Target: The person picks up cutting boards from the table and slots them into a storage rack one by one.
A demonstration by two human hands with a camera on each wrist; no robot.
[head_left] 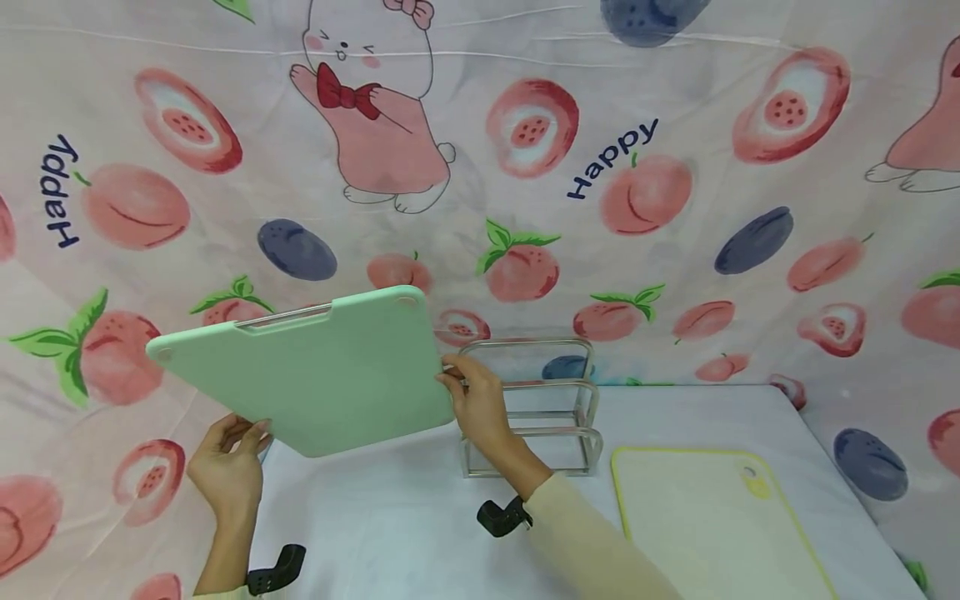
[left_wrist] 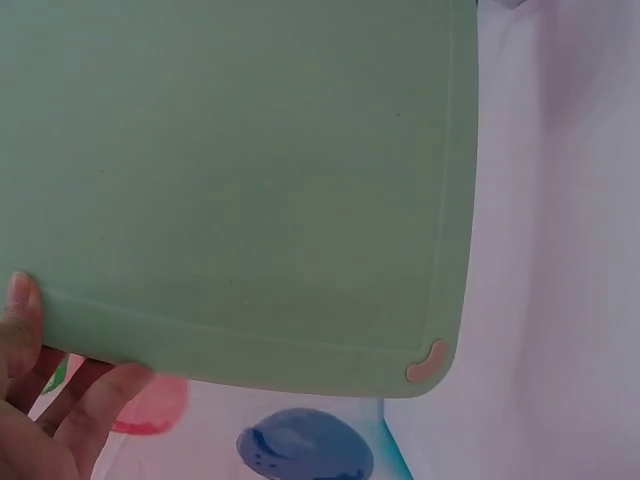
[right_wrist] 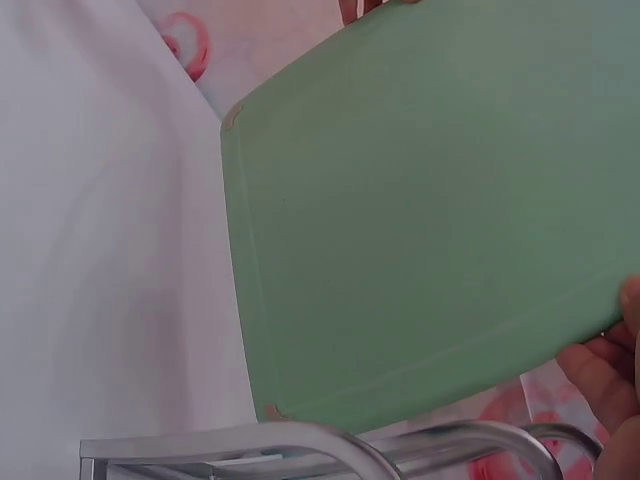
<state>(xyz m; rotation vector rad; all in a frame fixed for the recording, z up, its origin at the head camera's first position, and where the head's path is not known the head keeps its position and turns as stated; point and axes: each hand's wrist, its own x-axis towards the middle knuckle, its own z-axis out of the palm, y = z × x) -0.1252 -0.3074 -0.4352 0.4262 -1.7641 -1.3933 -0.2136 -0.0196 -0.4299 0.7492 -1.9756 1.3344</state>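
A pale green cutting board [head_left: 315,375] is held up and tilted above the table, with a cutout and a metal strip along its top edge. My left hand [head_left: 228,462] pinches its lower left edge between thumb and fingers. At the right edge, my right hand [head_left: 476,404] grips it the same way. Small pinkish corner pads show on the green board in both wrist views. Just behind my right hand stands a silver metal rack [head_left: 588,442] with several upright loops. In the right wrist view, the board's lower corner overlaps the rack's bars [right_wrist: 220,440].
A whitish cutting board [head_left: 705,517] with a yellow rim lies flat on the white table [head_left: 360,517], at the right. Fruit-printed cloth [head_left: 465,125] hangs behind the table and around its sides. Black wrist cameras [head_left: 277,571] sit on both wrists.
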